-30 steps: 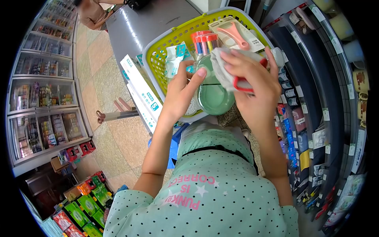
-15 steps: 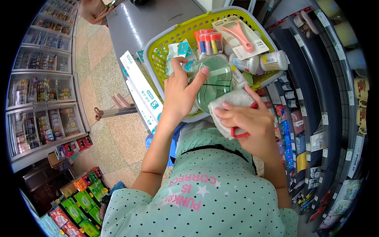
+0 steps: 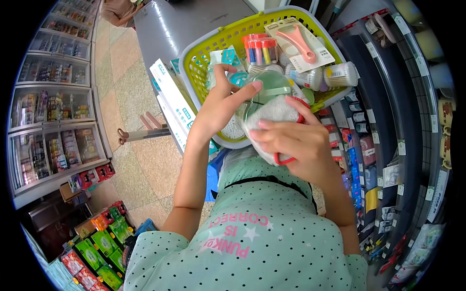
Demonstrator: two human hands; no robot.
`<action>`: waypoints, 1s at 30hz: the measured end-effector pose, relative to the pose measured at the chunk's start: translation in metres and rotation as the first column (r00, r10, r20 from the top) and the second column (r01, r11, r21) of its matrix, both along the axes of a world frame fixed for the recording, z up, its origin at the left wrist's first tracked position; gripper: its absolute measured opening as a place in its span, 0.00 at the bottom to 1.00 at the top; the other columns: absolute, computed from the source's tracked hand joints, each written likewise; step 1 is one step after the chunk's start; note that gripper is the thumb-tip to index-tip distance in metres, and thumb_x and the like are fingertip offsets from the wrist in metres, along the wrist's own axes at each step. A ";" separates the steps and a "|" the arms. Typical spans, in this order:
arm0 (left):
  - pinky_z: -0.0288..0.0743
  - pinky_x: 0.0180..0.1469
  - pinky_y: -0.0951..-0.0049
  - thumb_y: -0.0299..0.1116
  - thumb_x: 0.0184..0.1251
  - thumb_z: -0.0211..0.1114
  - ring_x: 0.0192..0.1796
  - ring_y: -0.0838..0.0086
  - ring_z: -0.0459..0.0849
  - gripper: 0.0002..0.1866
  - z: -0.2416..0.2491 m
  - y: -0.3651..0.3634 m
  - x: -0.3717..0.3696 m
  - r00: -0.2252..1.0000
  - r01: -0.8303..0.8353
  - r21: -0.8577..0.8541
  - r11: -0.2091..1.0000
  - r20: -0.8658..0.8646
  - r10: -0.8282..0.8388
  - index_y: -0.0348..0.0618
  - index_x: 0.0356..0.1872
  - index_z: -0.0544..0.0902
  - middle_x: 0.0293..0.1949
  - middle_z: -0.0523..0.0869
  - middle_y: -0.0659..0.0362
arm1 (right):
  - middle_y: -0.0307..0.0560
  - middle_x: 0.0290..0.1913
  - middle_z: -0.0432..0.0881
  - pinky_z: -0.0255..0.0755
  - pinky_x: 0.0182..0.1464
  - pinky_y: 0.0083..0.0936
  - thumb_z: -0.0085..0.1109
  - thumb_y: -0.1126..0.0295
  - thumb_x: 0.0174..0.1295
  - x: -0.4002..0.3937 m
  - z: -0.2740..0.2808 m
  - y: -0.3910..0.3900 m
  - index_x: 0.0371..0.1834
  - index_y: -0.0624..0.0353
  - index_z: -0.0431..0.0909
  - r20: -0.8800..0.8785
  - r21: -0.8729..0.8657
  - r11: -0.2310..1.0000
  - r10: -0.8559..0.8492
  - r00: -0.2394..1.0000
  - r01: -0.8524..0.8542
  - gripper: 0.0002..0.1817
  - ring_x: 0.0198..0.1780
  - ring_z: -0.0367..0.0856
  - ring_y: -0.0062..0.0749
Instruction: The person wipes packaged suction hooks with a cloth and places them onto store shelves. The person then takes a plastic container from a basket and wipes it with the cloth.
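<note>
My left hand (image 3: 221, 104) grips a clear green plastic container (image 3: 266, 92) and holds it over the near rim of a yellow-green shopping basket (image 3: 196, 60). My right hand (image 3: 293, 143) presses a white cloth (image 3: 274, 114) against the container's near face; a red loop (image 3: 284, 160) shows under that hand. The cloth hides most of the container's face. Inside the basket lie a pack of coloured tubes (image 3: 259, 48), a carded pink tool (image 3: 301, 41) and jars of cotton swabs (image 3: 323, 75).
Long white boxes (image 3: 170, 99) lean against the basket's left side. A grey counter (image 3: 184, 19) lies beyond it, with another person (image 3: 116, 9) at the far end. Product shelves (image 3: 388, 121) run along the right, refrigerated cases (image 3: 53, 97) along the left, boxed goods (image 3: 97, 247) on the floor.
My right hand with the cloth came down from the container's top right to below it, then rose slightly and now covers its near face. The left hand kept its grip.
</note>
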State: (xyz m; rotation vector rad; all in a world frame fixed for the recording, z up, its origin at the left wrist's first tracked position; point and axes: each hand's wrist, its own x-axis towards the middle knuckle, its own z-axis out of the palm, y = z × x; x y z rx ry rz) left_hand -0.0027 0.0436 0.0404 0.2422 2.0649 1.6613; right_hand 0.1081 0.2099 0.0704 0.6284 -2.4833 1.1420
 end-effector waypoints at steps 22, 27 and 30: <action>0.76 0.43 0.65 0.52 0.60 0.71 0.36 0.58 0.84 0.40 -0.002 0.008 0.005 0.990 -0.045 -0.183 0.982 -0.143 0.019 0.31 0.58 0.61 0.32 0.84 0.43 | 0.40 0.40 0.90 0.58 0.73 0.49 0.68 0.81 0.45 0.015 -0.010 0.026 0.37 0.57 0.81 0.094 -0.047 0.951 -0.300 0.949 0.305 0.14 0.50 0.88 0.35; 0.75 0.46 0.61 0.52 0.64 0.68 0.37 0.53 0.85 0.35 0.001 0.008 0.003 0.991 -0.030 -0.250 0.968 -0.135 -0.004 0.33 0.58 0.64 0.33 0.85 0.42 | 0.43 0.42 0.90 0.54 0.74 0.48 0.68 0.78 0.52 0.025 -0.005 0.054 0.32 0.58 0.78 0.230 -0.280 0.903 -0.265 0.936 0.325 0.08 0.49 0.89 0.36; 0.74 0.51 0.59 0.48 0.63 0.69 0.45 0.53 0.83 0.31 0.017 0.012 0.011 0.922 -0.070 -0.383 0.921 -0.378 -0.087 0.38 0.59 0.70 0.40 0.85 0.44 | 0.51 0.45 0.90 0.46 0.77 0.49 0.67 0.79 0.53 0.029 -0.012 0.064 0.33 0.60 0.74 0.213 -0.330 0.837 -0.385 0.898 0.437 0.09 0.53 0.87 0.35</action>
